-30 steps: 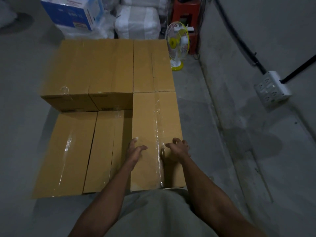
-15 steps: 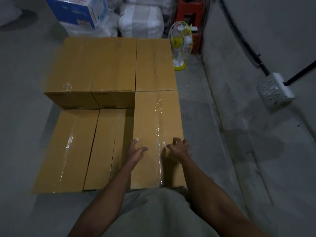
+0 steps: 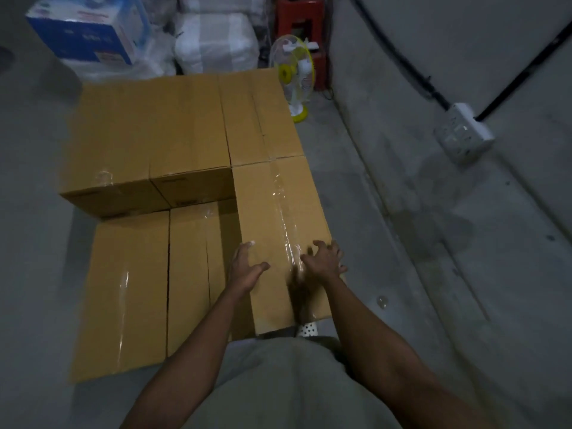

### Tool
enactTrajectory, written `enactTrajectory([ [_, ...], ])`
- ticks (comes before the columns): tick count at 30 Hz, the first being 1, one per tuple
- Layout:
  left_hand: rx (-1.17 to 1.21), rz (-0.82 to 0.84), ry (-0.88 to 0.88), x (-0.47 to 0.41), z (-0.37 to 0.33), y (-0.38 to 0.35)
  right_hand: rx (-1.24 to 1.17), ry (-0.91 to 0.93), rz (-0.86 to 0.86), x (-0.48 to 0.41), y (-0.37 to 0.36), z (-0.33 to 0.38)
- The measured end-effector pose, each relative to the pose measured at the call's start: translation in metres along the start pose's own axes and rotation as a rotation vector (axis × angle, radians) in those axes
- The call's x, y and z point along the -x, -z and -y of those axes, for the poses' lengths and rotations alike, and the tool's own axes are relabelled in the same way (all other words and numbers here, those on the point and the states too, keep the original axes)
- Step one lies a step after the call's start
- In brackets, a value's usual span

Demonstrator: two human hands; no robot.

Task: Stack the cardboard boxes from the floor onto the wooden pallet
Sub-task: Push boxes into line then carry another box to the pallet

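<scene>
Several brown cardboard boxes stand packed together in two layers; the pallet under them is hidden. My left hand [image 3: 246,267] rests on the left edge of the near right upper box [image 3: 278,212], thumb on top. On the same taped top, near the right edge, my right hand [image 3: 323,261] lies with fingers spread. Beyond it sits another upper box [image 3: 260,119], and two more upper boxes [image 3: 148,134] fill the far left. Two lower boxes [image 3: 123,289] lie at the near left.
A small yellow-and-white fan [image 3: 294,75] stands just past the stack, with a red stool [image 3: 300,23] behind it. A blue-and-white carton [image 3: 86,32] and white sacks [image 3: 216,41] lie at the back. A concrete wall with a power strip [image 3: 464,131] and cables runs along the right.
Both hands stay on the top of the near right upper box; the right hand's fingers have spread a little. The view has swung slightly to the left.
</scene>
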State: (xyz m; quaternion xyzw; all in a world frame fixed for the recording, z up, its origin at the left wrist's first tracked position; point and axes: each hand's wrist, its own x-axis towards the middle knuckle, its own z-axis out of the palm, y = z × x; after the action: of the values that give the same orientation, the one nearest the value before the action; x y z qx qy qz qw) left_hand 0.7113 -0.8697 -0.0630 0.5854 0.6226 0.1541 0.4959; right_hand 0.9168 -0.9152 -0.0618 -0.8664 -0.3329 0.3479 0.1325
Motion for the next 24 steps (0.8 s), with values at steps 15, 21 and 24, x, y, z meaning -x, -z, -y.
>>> enactTrajectory([
  [15, -0.367, 0.527, -0.454, 0.053, 0.026, -0.014, -0.423, -0.533, -0.453, 0.209, -0.055, -0.112],
  [21, -0.443, 0.763, -0.711, 0.11, 0.017, -0.062, -0.613, -0.785, -0.595, 0.303, -0.079, -0.179],
  [24, -0.507, 0.886, -0.833, 0.154, 0.017, -0.096, -0.708, -0.905, -0.639, 0.352, -0.092, -0.208],
])
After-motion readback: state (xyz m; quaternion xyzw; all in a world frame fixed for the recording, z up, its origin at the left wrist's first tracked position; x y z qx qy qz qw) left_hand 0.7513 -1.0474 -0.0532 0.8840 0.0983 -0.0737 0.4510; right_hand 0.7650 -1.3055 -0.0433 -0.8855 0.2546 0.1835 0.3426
